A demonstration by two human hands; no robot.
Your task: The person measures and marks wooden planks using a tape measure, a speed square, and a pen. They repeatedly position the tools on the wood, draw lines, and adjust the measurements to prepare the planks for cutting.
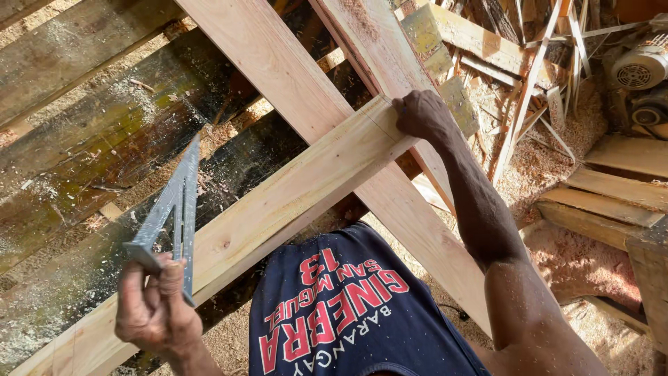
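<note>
Two hands: metal triangular square (pixel 174 209), pale plank (pixel 292 195)

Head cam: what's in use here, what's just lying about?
In use:
left hand holds metal square
right hand grips end of pale plank

Lying about:
wide board underneath
motor
scrap sticks
sawdust
</note>
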